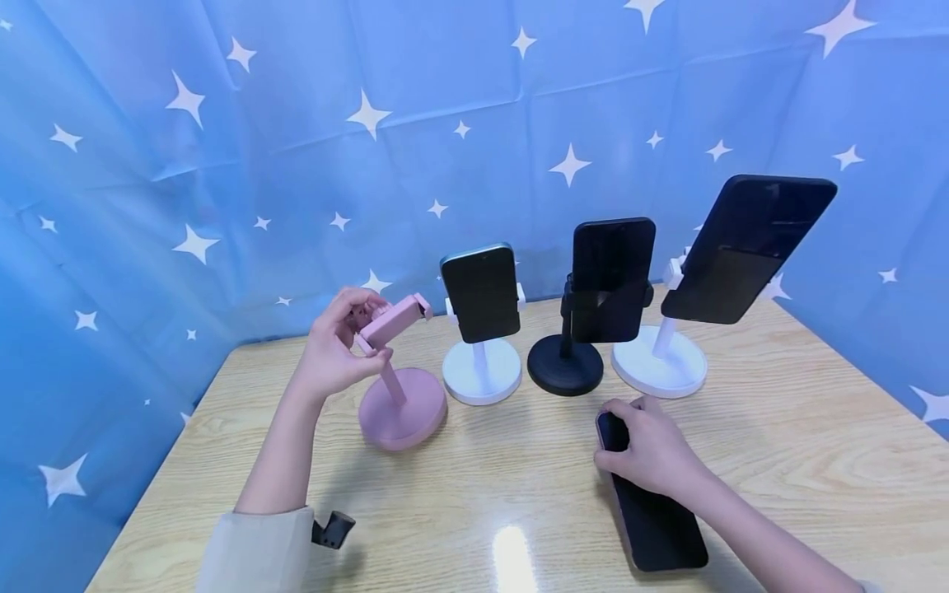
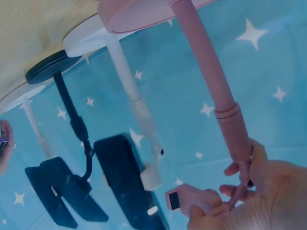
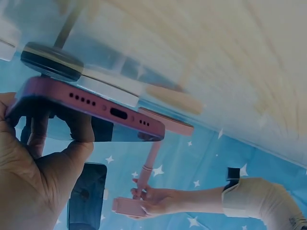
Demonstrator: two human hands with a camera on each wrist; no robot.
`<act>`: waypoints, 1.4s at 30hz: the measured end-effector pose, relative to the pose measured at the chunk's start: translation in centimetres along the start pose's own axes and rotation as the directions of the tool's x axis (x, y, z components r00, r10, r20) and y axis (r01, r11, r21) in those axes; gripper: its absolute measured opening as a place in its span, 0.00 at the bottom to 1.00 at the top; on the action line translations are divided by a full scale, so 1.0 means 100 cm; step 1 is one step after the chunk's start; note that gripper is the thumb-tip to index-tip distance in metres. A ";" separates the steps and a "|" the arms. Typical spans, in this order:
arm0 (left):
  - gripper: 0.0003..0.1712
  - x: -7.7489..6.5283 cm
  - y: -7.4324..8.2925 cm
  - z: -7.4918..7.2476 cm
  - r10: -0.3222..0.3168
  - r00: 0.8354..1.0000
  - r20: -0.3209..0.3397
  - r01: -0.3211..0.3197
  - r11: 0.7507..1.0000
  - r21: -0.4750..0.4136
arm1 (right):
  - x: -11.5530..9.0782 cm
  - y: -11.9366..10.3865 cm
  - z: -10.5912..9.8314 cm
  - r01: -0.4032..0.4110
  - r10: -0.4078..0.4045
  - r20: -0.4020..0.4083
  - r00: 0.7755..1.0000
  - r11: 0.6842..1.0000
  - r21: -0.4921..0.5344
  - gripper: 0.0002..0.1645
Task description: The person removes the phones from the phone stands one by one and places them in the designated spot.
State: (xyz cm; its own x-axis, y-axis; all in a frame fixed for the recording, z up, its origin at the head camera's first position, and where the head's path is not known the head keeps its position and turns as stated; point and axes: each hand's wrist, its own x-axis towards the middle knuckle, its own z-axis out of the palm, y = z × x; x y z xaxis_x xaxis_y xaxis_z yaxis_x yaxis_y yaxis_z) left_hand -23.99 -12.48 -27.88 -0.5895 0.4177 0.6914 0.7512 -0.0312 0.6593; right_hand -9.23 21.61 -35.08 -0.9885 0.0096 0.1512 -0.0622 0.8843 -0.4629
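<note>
Fingers of the left hand (image 1: 337, 350) are curled around the head of a pink stand (image 1: 403, 413) at the left of the bench (image 1: 445, 502), while those of the right hand (image 1: 656, 451) are clamped on the far end of a black-screened phone (image 1: 660, 531), near right; whether it lies flat or sits slightly raised cannot be told. Held by one end only, it could slip or swing down should the grip loosen, and the pink stand could tip if its head were pulled sideways. Serving as holders on the far side, a left white stand (image 1: 482, 377) clasps a blue-edged phone (image 1: 482, 296), a black stand (image 1: 566, 366) a dark phone (image 1: 614, 276), and a right white stand (image 1: 660, 366) a large, tilted phone (image 1: 749, 247); the pink clamp (image 1: 393, 322) carries none
</note>
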 end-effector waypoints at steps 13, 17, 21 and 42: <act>0.31 0.015 0.001 0.001 -0.127 0.987 -0.103 0.142 0.977 0.158 | 0.002 0.002 0.003 -0.035 0.036 0.054 0.998 0.999 -0.019 0.28; 0.31 0.018 -0.001 0.000 -0.148 0.985 -0.086 0.161 0.973 0.168 | 0.005 0.004 0.005 -0.035 0.036 0.064 0.997 0.999 -0.029 0.28; 0.31 0.020 -0.003 -0.001 -0.155 0.986 -0.055 0.161 0.977 0.143 | 0.008 0.006 0.007 -0.039 0.042 0.077 0.996 0.998 -0.041 0.29; 0.41 0.012 -0.033 -0.017 -0.168 0.983 0.067 0.177 0.971 -0.161 | 0.017 0.013 0.017 -0.179 0.193 0.190 0.963 0.980 -0.088 0.44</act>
State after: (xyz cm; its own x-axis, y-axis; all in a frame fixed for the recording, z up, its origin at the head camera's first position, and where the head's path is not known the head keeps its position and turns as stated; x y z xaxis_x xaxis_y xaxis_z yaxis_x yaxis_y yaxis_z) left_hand -27.66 -13.41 -28.71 -0.6863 0.4769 0.5491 0.5769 -0.1029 0.8103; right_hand -11.21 22.04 -36.89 -0.9898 0.0912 -0.1092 0.1280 0.9061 -0.4033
